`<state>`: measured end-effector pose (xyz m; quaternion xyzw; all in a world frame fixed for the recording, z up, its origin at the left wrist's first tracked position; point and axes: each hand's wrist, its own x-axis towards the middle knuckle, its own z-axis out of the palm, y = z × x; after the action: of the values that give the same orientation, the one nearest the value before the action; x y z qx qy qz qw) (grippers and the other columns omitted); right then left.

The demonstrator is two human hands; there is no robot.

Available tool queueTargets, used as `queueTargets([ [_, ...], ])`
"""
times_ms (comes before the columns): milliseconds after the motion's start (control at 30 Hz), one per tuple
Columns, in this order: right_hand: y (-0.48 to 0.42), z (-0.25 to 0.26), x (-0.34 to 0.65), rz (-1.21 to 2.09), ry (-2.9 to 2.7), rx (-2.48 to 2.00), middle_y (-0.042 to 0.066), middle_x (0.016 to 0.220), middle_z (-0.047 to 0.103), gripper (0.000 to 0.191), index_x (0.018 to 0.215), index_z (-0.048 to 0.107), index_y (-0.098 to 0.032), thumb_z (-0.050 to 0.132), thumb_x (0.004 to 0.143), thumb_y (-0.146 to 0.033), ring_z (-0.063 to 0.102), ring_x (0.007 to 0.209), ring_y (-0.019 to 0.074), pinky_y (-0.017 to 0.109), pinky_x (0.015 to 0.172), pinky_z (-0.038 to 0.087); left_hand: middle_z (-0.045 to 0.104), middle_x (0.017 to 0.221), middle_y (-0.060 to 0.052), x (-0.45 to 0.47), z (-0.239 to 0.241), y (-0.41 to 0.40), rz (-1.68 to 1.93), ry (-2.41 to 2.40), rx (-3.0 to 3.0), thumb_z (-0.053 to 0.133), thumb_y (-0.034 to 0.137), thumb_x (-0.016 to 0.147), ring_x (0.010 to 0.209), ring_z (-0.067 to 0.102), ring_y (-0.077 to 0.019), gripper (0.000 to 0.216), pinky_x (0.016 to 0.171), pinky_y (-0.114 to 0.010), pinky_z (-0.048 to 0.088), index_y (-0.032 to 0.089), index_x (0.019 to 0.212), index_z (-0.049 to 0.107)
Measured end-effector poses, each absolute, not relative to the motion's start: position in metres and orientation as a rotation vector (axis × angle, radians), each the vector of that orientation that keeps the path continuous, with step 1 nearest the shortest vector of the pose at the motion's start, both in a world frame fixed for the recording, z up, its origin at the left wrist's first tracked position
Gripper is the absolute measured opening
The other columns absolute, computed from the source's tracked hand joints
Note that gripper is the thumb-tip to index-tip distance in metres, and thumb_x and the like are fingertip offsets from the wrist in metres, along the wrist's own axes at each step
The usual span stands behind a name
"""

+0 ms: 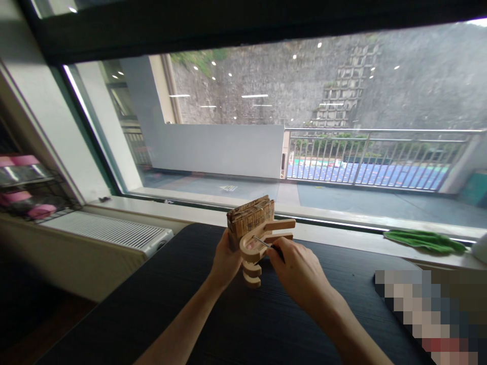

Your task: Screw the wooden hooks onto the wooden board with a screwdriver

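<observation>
A block of layered brown cardboard [251,217] stands above the dark table, with a pale wooden piece [269,225] against its near face. Rounded hooks curl at the wood's lower end and straight prongs point right. Around the left side of the cardboard my left hand [225,261] is closed, its fingertips hidden behind. My right hand [296,261] grips the dark handle of a tool with a thin metal shaft [262,242], which looks like a screwdriver. Its tip meets the wood's face near the rounded loop; exact contact cannot be made out.
Beneath my hands is a black table [163,299]. A green cloth [426,242] lies on the window sill at the right. At the left stand a white slatted unit [110,228] and a rack with pink-topped items [23,195]. A pixelated patch covers the lower right.
</observation>
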<state>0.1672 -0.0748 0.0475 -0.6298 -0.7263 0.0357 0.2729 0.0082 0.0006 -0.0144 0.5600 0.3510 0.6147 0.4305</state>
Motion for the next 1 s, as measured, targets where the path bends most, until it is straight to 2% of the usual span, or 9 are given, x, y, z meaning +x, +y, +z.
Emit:
queueTargets([
  [67,-0.077,0.049,0.166,0.078,-1.95,-1.683,0.004,0.089,0.061,0.015,0.093,0.053,-0.021,0.044,0.084,-0.03,0.059,0.074,0.0174,0.027,0.059,0.032,0.064,0.099,-0.003,0.008,-0.015,0.0,1.526,0.863,1.398,0.073,0.02,0.058,0.088,0.059,-0.0182,0.047,0.073,-0.026,0.047,0.017,0.101,0.053],
  [167,-0.081,0.051,0.161,0.016,-1.957,-1.697,0.004,0.097,0.057,0.023,0.102,0.048,-0.022,0.05,0.079,-0.023,0.058,0.073,0.0164,0.026,0.057,0.033,0.065,0.097,-0.003,0.009,-0.015,0.001,1.531,0.858,1.378,0.074,0.02,0.056,0.087,0.06,-0.0185,0.048,0.074,-0.027,0.047,0.018,0.099,0.054],
  [333,-0.086,0.056,0.15,-0.152,-2.085,-1.694,0.004,0.097,0.054,0.014,0.095,0.048,-0.021,0.045,0.083,-0.016,0.058,0.069,0.015,0.025,0.051,0.033,0.065,0.099,-0.003,0.009,-0.016,0.002,1.541,0.872,1.353,0.074,0.02,0.056,0.087,0.06,-0.018,0.049,0.072,-0.025,0.047,0.018,0.1,0.054],
  [467,-0.087,0.062,0.149,-0.21,-2.127,-1.706,0.005,0.096,0.054,0.013,0.095,0.049,-0.021,0.042,0.086,-0.016,0.059,0.073,0.016,0.025,0.049,0.033,0.065,0.098,-0.004,0.009,-0.016,0.002,1.551,0.879,1.359,0.074,0.022,0.056,0.085,0.06,-0.0181,0.048,0.07,-0.025,0.047,0.016,0.1,0.054],
  [733,-0.079,0.049,0.154,-0.045,-1.984,-1.682,0.003,0.093,0.058,0.014,0.089,0.054,-0.02,0.041,0.087,-0.027,0.059,0.073,0.0162,0.027,0.058,0.033,0.064,0.097,-0.003,0.009,-0.015,0.001,1.538,0.888,1.399,0.071,0.021,0.059,0.084,0.059,-0.0165,0.045,0.071,-0.024,0.046,0.017,0.1,0.053],
  [833,-0.073,0.041,0.158,0.104,-1.944,-1.602,0.003,0.085,0.061,0.02,0.085,0.056,-0.02,0.038,0.089,-0.029,0.058,0.077,0.0159,0.026,0.063,0.034,0.065,0.092,-0.002,0.009,-0.015,0.0,1.546,0.922,1.389,0.072,0.024,0.059,0.082,0.059,-0.0168,0.043,0.07,-0.024,0.046,0.017,0.097,0.053],
  [933,-0.071,0.039,0.16,0.218,-1.944,-1.59,0.003,0.076,0.062,0.03,0.078,0.057,-0.02,0.031,0.091,-0.03,0.058,0.072,0.0147,0.025,0.062,0.033,0.065,0.091,-0.002,0.009,-0.014,0.0,1.539,0.943,1.377,0.072,0.026,0.058,0.081,0.06,-0.017,0.043,0.07,-0.025,0.047,0.017,0.096,0.054],
  [1000,-0.072,0.039,0.161,0.237,-1.933,-1.596,0.003,0.075,0.062,0.031,0.077,0.056,-0.02,0.03,0.091,-0.029,0.057,0.07,0.0147,0.025,0.062,0.033,0.065,0.092,-0.002,0.009,-0.014,0.0,1.524,0.934,1.384,0.073,0.026,0.058,0.082,0.06,-0.0175,0.044,0.07,-0.026,0.047,0.018,0.096,0.054],
])
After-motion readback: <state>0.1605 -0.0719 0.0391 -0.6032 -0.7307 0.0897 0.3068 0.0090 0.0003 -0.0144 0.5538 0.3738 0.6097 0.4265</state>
